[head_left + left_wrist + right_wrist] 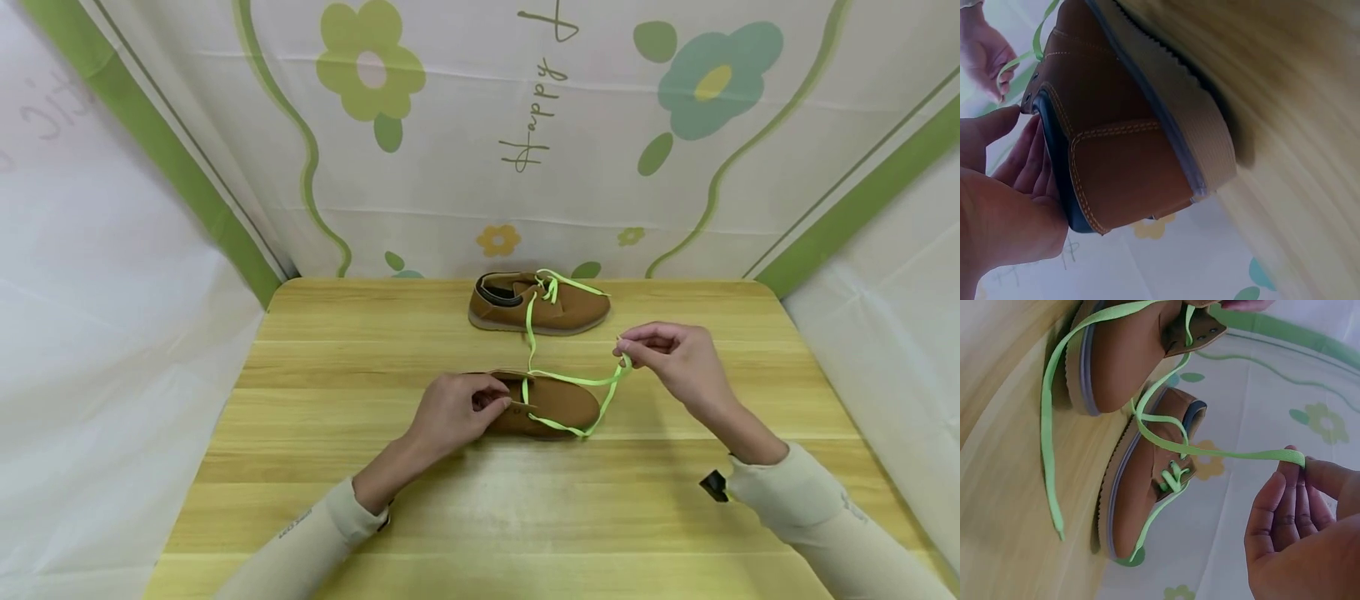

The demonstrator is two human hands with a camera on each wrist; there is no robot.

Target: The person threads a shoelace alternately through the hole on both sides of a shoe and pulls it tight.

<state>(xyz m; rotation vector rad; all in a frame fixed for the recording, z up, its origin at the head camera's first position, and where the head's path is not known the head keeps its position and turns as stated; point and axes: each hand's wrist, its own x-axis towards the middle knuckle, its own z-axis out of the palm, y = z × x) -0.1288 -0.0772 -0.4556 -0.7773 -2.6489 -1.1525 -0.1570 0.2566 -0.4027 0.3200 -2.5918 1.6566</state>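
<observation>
A brown shoe [566, 402] stands on the table with its toe to the right. My left hand [450, 408] is at its opening, thumb and fingers pinching the near eyelet flap [1030, 90]. A flat neon-green shoelace [1229, 454] runs through the shoe's front eyelets. My right hand [678, 358], raised right of the toe, pinches one length of this lace between thumb and forefinger. The lace's other length passes over the toe, and its tip [1060, 532] lies on the table. The rest of the shoe's opening is partly hidden by my left hand.
Behind it, at the table's back edge, stands a matching brown shoe [581, 310] with green lace through its eyelets. One of its lace ends [530, 329] trails toward the near shoe. A printed cloth [450, 183] hangs behind the wooden table [315, 467].
</observation>
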